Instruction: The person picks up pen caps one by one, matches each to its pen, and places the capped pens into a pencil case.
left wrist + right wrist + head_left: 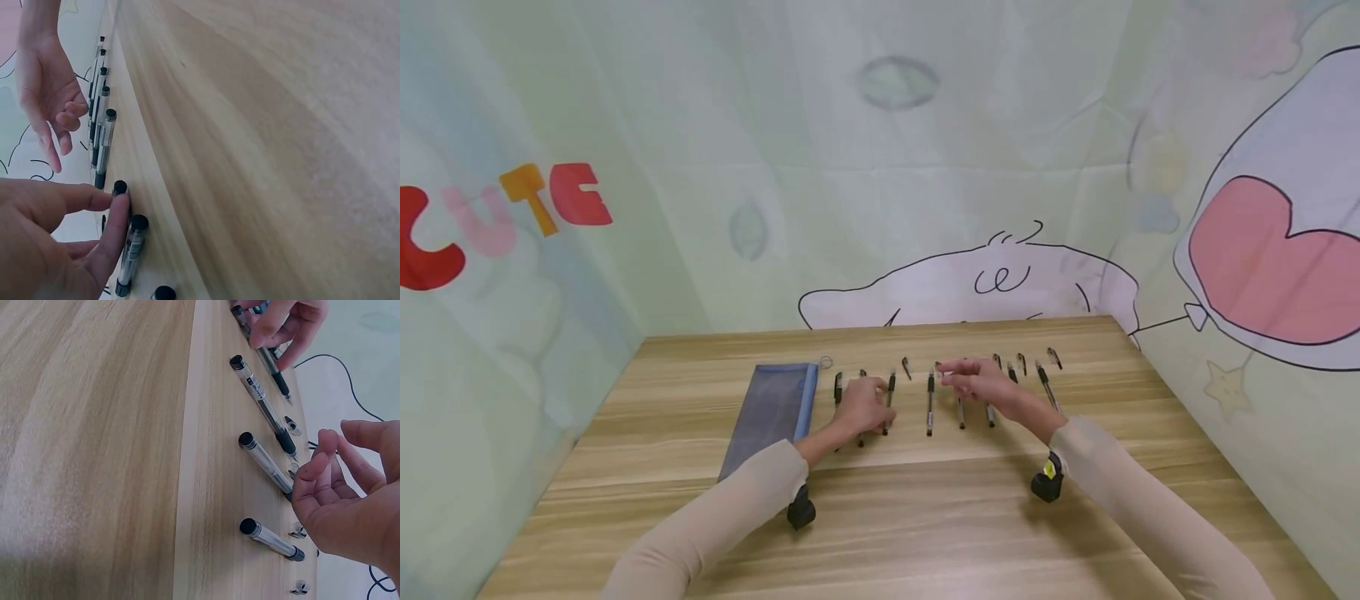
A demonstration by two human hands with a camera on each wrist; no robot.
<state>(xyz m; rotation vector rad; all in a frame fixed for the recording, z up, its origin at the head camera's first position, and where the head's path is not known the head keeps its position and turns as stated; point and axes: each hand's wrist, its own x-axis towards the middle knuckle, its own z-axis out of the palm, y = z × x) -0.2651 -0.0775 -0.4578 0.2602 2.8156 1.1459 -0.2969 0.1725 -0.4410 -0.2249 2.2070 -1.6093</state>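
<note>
Black-gripped clear pens lie in a row across the wooden table. Near the row's left end, my left hand [865, 406] pinches the rear end of an uncapped pen [891, 383] between thumb and finger; the left wrist view shows its black end [120, 187] there. Right of it lies another uncapped pen [930, 404], its tip pointing away from me. My right hand [981, 379] is over the middle of the row, fingers loosely bent and holding nothing. It partly covers some pens and caps. One loose pen cap [906, 367] lies beyond the pens.
A blue-grey zip pouch [771, 408] with a ring at its far corner lies left of the pens. More loose caps, among them a cap [1055, 358] at the far right, lie behind the row. A printed curtain [790, 208] hangs behind the wooden table [910, 517].
</note>
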